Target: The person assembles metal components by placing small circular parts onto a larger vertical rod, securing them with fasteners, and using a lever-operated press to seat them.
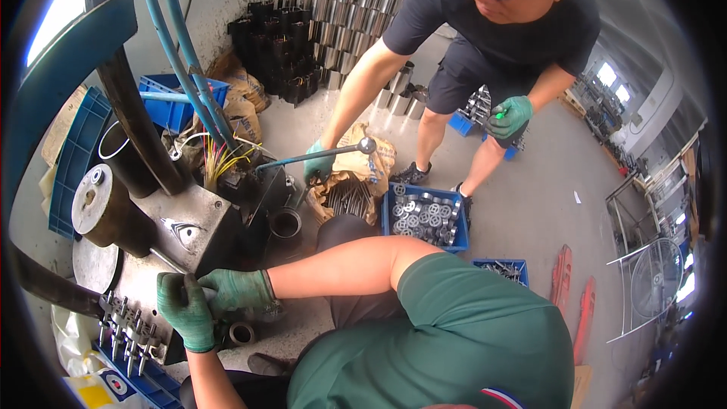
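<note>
Down in the lower left of the frame both gloved hands are bunched together on the flat steel top of the grey machine (189, 235). The left hand (185, 310) is clenched round something short and upright, though I can't tell what exactly since the glove hides it. The right hand (238, 289) is curled over right beside it, touching the left, and I can't make out whether it's gripping anything or just bracing. Just below them sits a small metal ring (241, 332), looks like a sleeve or bushing, and to the lower left there's a row of steel pins (125, 333) standing in a rack. My guess is these parts are solid steel, so heavy for their size, totally stiff, and probably a bit oily, meaning slippery even in fabric gloves; I'd grab the ring round its outer wall, not the rim. Up in the middle, a co-worker's gloved hand holds a long lever handle (318, 154), and a blue crate (424, 216) of round metal parts sits on the floor at centre.
</note>
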Tool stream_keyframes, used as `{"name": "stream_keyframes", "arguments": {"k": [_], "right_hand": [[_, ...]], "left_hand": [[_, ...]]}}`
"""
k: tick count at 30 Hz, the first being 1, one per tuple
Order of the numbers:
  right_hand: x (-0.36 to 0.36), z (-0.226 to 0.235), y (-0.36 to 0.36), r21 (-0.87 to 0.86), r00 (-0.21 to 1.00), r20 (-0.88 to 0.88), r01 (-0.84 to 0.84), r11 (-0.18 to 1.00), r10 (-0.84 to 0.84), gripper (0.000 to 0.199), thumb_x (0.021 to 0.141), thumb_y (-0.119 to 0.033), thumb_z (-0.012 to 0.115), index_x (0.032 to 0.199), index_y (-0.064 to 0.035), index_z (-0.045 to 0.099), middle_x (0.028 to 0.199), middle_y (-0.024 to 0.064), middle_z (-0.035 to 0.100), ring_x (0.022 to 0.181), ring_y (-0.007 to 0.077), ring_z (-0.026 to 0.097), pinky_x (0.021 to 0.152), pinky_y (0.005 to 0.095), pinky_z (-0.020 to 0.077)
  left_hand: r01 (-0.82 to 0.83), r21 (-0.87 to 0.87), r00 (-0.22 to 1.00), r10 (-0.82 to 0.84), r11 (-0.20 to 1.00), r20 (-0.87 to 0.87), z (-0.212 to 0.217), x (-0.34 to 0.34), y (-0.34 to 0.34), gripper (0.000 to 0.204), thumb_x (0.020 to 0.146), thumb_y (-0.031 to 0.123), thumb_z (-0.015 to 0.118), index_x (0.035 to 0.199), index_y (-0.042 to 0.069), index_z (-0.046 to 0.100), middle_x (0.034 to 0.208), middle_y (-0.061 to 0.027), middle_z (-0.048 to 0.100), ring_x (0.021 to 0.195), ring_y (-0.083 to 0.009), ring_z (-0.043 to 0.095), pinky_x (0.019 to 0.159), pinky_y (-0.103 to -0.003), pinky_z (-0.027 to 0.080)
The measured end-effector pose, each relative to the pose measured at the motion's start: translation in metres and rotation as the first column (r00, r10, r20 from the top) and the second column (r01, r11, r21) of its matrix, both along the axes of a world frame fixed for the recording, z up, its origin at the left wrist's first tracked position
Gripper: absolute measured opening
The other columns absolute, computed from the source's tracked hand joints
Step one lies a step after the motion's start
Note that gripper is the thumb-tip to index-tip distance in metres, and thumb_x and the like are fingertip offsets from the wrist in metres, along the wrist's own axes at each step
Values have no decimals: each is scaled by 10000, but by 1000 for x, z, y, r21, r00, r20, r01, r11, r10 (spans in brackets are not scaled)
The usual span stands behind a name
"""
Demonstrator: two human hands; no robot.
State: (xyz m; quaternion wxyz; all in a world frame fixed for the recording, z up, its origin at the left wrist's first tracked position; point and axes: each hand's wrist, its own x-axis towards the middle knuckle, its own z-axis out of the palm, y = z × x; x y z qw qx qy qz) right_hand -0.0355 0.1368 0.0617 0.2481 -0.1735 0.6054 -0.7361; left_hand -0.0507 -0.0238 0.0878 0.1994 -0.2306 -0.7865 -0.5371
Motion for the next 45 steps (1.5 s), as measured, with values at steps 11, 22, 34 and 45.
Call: {"name": "stream_keyframes", "arguments": {"k": [11,22,34,45], "right_hand": [[4,12,-4,-319,903,428,196,927,-43,339,882,-143,817,1159,-43,648,940,43,676,770,156,666,660,333,603],[2,39,6,-429,623,773,373,823,121,264,963,-352,621,1025,-98,651,799,48,689,607,167,637,516,302,531],[-26,4,23,-342,682,729,446,827,-66,334,912,-448,699,969,-123,652,758,46,661,566,166,610,432,280,450],[-38,6,40,-350,678,711,570,744,-185,235,981,-391,651,981,-156,638,788,3,656,592,132,601,475,268,463]], "left_hand": [[-92,72,996,91,993,23,-15,-13,-20,286,1057,248,665,917,18,569,782,-46,550,732,-139,504,687,-325,455],[-146,186,984,124,972,125,8,-3,-31,243,1059,270,608,984,39,627,858,-23,573,776,-138,510,728,-311,442],[-165,483,822,-151,860,550,34,47,-22,458,1074,322,586,1430,36,619,1111,-92,706,892,-191,649,718,-335,563],[-283,618,838,-124,734,531,-16,16,-20,389,1122,306,523,1371,45,669,935,32,569,678,-29,404,608,-194,343]]}}
